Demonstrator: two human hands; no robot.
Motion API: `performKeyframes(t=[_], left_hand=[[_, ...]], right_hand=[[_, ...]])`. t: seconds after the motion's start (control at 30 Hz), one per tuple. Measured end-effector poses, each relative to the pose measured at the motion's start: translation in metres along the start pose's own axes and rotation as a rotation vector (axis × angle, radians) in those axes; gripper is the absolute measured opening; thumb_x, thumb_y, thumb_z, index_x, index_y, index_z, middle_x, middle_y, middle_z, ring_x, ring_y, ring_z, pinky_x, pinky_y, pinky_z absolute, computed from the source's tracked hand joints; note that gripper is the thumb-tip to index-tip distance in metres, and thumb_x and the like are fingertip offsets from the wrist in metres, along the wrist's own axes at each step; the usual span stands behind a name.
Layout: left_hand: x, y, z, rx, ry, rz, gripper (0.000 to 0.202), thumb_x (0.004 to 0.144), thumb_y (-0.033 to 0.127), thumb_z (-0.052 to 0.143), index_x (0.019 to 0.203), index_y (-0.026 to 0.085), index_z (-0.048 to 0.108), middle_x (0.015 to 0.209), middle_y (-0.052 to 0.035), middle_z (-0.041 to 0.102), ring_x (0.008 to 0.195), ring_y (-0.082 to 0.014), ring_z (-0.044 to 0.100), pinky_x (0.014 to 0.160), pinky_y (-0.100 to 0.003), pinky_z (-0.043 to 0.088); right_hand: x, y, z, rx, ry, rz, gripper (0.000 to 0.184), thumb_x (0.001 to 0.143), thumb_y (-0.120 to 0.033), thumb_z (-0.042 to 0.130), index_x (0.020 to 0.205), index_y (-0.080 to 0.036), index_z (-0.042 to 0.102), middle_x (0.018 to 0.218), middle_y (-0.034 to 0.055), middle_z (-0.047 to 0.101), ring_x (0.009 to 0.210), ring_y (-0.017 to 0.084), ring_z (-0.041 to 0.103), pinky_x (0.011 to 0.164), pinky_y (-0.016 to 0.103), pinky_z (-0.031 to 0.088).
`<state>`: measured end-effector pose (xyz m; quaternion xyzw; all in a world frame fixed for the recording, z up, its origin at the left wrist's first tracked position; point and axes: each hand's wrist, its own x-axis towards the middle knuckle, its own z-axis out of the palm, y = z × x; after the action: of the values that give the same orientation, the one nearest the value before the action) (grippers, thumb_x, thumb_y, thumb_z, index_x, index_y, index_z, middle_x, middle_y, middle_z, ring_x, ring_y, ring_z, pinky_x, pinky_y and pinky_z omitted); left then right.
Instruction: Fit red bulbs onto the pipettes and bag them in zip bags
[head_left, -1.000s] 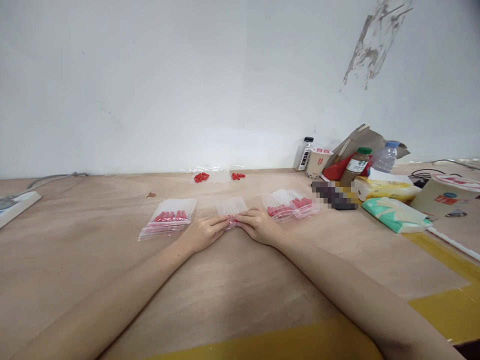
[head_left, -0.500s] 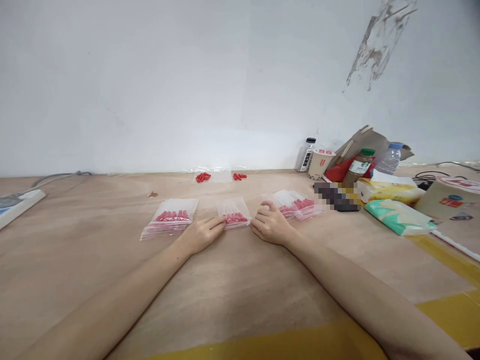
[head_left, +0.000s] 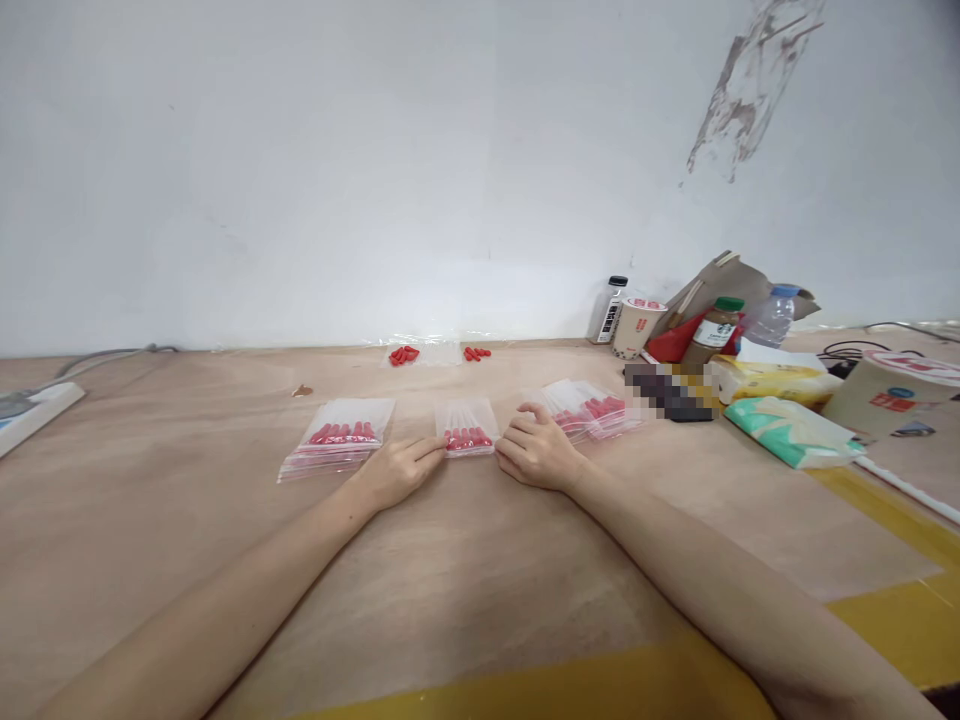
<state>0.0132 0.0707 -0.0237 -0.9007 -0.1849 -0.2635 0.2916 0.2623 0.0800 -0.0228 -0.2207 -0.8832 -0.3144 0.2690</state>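
A small clear zip bag (head_left: 466,418) lies flat in the middle of the table, with several red pieces lined up along its near end. At its left near corner, my left hand (head_left: 397,472) has its fingers pressed together on the bag's edge. My right hand (head_left: 541,452) is closed at the right near corner, its index finger curled up and the thumb hidden. To the left is a stack of similar bags (head_left: 337,432) holding red pieces. Beyond my right hand, more filled bags (head_left: 592,408) lie overlapping.
Loose red pieces (head_left: 403,356) rest on clear plastic by the wall. At right stand a paper cup (head_left: 637,328), a green-capped bottle (head_left: 712,335), a yellow tissue pack (head_left: 772,378), a green tissue pack (head_left: 795,432) and a large paper bucket (head_left: 877,395). A power strip (head_left: 37,415) sits far left.
The bag between my hands lies slightly straighter and its red pieces show more fully. Both hands keep nearly the same places; the whole view has shifted slightly.
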Motion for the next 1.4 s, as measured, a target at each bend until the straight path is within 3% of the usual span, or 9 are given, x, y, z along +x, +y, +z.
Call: performKeyframes(t=[0.17, 0.4, 0.57, 0.93, 1.07, 1.13, 1.23, 1.4], left_hand=[[0.003, 0.002, 0.001, -0.005, 0.003, -0.027, 0.021, 0.089, 0.011, 0.040, 0.089, 0.013, 0.060, 0.092, -0.0080, 0.067, 0.079, -0.0156, 0.064, 0.071, -0.027, 0.054], [0.004, 0.002, 0.000, 0.004, -0.007, 0.005, 0.024, 0.089, 0.012, 0.039, 0.082, 0.015, 0.062, 0.090, -0.0066, 0.068, 0.073, -0.0142, 0.064, 0.066, -0.026, 0.053], [0.005, 0.003, -0.003, -0.002, 0.006, 0.002, 0.023, 0.087, 0.011, 0.041, 0.076, 0.016, 0.061, 0.087, -0.0040, 0.069, 0.075, -0.0139, 0.064, 0.068, -0.026, 0.051], [0.009, 0.003, -0.018, 0.128, 0.019, -0.063, 0.019, 0.085, 0.011, 0.048, 0.073, 0.019, 0.061, 0.078, 0.0019, 0.070, 0.069, -0.0141, 0.059, 0.064, -0.034, 0.035], [0.010, 0.004, -0.019, 0.181, -0.002, -0.131, 0.019, 0.084, 0.017, 0.050, 0.069, 0.020, 0.060, 0.077, 0.0015, 0.070, 0.075, -0.0169, 0.059, 0.073, -0.038, 0.035], [0.012, 0.005, -0.017, 0.212, -0.027, -0.173, 0.012, 0.084, 0.021, 0.051, 0.081, 0.021, 0.062, 0.090, -0.0015, 0.069, 0.084, -0.0203, 0.059, 0.080, -0.041, 0.036], [0.016, 0.006, -0.010, 0.220, -0.099, -0.155, 0.022, 0.085, 0.021, 0.050, 0.105, 0.019, 0.058, 0.114, -0.0067, 0.061, 0.099, -0.0243, 0.056, 0.083, -0.040, 0.039], [0.019, 0.004, 0.001, 0.206, -0.159, -0.048, 0.027, 0.087, 0.006, 0.037, 0.103, 0.013, 0.058, 0.101, -0.0089, 0.066, 0.092, -0.0189, 0.061, 0.072, -0.028, 0.049]], right_hand=[[0.019, -0.017, 0.009, 0.033, 0.078, -0.010, 0.016, 0.085, -0.016, 0.045, 0.081, -0.019, 0.060, 0.074, 0.0011, 0.060, 0.074, 0.014, 0.046, 0.085, 0.037, 0.027], [0.036, -0.029, 0.019, -0.013, 0.069, -0.089, 0.028, 0.087, -0.011, 0.040, 0.068, -0.018, 0.059, 0.073, 0.0017, 0.059, 0.070, 0.012, 0.044, 0.082, 0.036, 0.028], [0.032, -0.027, 0.012, -0.028, 0.089, -0.139, 0.028, 0.087, -0.010, 0.039, 0.069, -0.018, 0.059, 0.067, 0.0000, 0.056, 0.069, 0.012, 0.045, 0.087, 0.037, 0.025], [0.000, 0.001, -0.007, -0.175, 0.015, -0.001, 0.028, 0.087, -0.008, 0.037, 0.070, -0.017, 0.058, 0.062, 0.0000, 0.055, 0.065, 0.012, 0.045, 0.092, 0.038, 0.023], [-0.003, 0.003, -0.004, -0.147, 0.016, 0.066, 0.030, 0.089, -0.014, 0.037, 0.065, -0.016, 0.055, 0.061, 0.0001, 0.055, 0.063, 0.012, 0.045, 0.094, 0.039, 0.022], [-0.003, 0.002, -0.001, -0.104, 0.017, 0.089, 0.030, 0.090, -0.019, 0.038, 0.066, -0.016, 0.055, 0.062, 0.0001, 0.056, 0.064, 0.012, 0.046, 0.094, 0.039, 0.021], [0.000, 0.001, -0.001, 0.000, -0.039, 0.091, 0.027, 0.090, -0.021, 0.038, 0.070, -0.016, 0.056, 0.067, 0.0014, 0.058, 0.070, 0.013, 0.047, 0.093, 0.039, 0.023], [0.007, 0.008, -0.015, 0.234, -0.284, 0.073, 0.020, 0.081, -0.032, 0.050, 0.090, -0.016, 0.058, 0.091, 0.0076, 0.061, 0.090, 0.020, 0.048, 0.090, 0.039, 0.025]])
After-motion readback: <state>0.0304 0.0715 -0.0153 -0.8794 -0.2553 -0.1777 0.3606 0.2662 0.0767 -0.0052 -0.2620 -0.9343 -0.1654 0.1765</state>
